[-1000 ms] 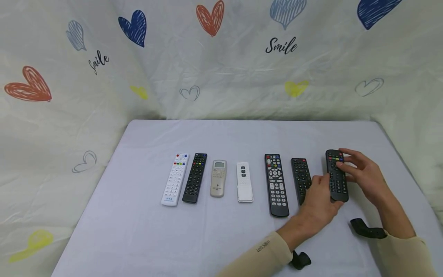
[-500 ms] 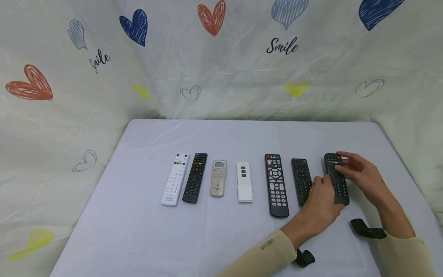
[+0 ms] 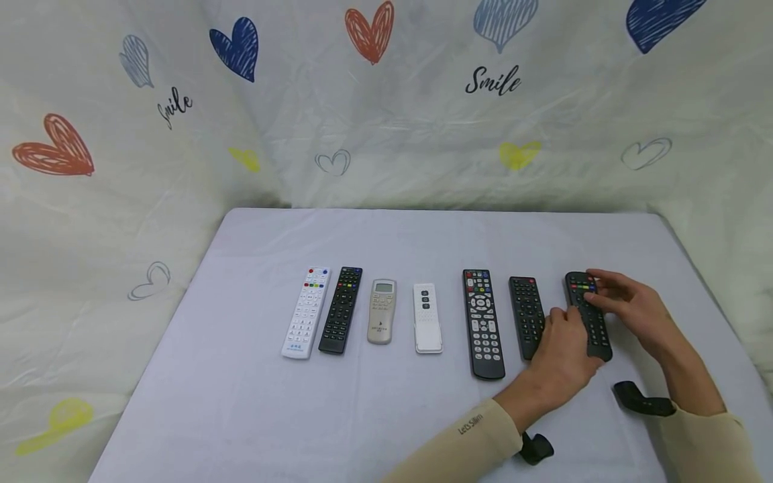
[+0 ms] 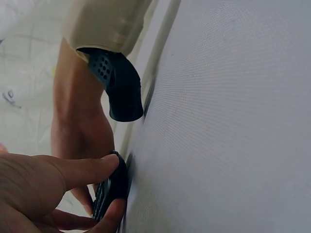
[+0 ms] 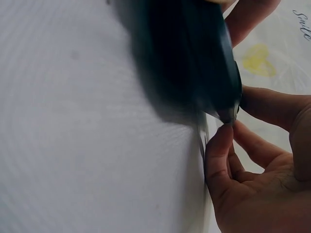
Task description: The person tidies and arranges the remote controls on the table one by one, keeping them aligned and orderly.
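Black rectangular plastic remote control [image 3: 588, 315] with a row of coloured buttons near its far end lies at the right end of a row of seven remotes on the pale lilac cloth-covered tabletop [image 3: 253, 402]. Left hand [image 3: 564, 352] holds the near end of this remote, thumb along one long edge and fingers curled at the other, as the left wrist view confirms. Right hand [image 3: 634, 312] pinches the far end, fingertips [image 3: 594, 285] on the coloured buttons and thumb at the edge; the right wrist view shows the remote's tip [image 5: 228, 109] between thumb and finger. Both grips are therefore narrow and closed on the same remote. Just beside it, on its left, lies a shorter black remote [image 3: 525, 315], partly covered by the left hand, then a long black remote with a round key pad [image 3: 483, 322]. Well apart to the left lie a small white remote [image 3: 427, 316], a beige remote with a display [image 3: 382, 312], a black remote [image 3: 341, 308] and a white remote with coloured keys [image 3: 306, 312]. Cream sleeves cover both forearms, with black wrist straps [image 3: 640, 399] below them.
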Demonstrator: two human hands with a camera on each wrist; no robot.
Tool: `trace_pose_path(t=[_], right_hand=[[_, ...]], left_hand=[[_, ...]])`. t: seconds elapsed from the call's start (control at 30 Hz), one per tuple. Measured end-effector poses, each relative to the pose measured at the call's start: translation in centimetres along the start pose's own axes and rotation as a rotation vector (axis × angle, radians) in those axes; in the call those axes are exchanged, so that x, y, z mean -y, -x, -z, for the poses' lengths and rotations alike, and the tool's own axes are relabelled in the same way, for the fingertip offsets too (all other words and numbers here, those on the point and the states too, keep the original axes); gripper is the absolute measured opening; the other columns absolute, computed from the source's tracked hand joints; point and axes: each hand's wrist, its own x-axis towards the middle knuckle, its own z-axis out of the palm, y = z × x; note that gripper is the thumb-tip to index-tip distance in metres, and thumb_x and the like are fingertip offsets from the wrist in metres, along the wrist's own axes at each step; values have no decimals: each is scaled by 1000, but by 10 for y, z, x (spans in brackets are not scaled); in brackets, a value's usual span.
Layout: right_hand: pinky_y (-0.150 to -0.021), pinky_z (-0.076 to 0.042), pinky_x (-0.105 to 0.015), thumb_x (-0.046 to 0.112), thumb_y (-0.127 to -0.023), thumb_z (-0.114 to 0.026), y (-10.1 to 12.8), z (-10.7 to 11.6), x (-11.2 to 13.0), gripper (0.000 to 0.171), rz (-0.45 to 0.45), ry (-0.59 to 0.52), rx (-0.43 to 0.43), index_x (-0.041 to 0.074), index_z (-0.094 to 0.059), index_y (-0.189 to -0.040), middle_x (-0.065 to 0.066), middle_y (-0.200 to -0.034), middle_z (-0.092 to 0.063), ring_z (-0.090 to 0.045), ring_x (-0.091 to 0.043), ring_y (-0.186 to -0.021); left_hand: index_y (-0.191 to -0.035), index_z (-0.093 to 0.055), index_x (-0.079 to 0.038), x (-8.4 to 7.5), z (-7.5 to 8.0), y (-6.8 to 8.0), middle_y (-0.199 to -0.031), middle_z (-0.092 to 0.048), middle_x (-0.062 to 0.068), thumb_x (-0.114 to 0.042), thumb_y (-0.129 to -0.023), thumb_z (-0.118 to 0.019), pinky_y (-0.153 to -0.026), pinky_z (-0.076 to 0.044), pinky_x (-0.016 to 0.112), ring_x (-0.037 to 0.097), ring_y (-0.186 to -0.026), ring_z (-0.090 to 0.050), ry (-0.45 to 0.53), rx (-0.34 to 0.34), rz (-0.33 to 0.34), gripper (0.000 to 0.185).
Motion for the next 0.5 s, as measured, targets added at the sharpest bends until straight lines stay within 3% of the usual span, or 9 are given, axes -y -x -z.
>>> trace_pose_path(t=[0.37,0.5], right_hand=[[-72,-39,-13,38,-99,-71,0,0,-1,71,-19,34,25,-1,-46,-154,24,-107,-51,-47,16,-92],[-72,-38,-14,40,-100,-70,0,0,-1,72,-31,40,34,0,-45,-155,27,-107,-50,-45,17,-93]], left_hand=[[-150,-47,-13,-2,2,-1,-136,-49,0,-37,-84,-88,-95,-52,12,3,-122,-56,35,11,42,81],[-151,-45,-13,0,4,0,-136,-47,0,-36,-85,-88,-96,-52,12,3,-122,-54,67,11,28,82]])
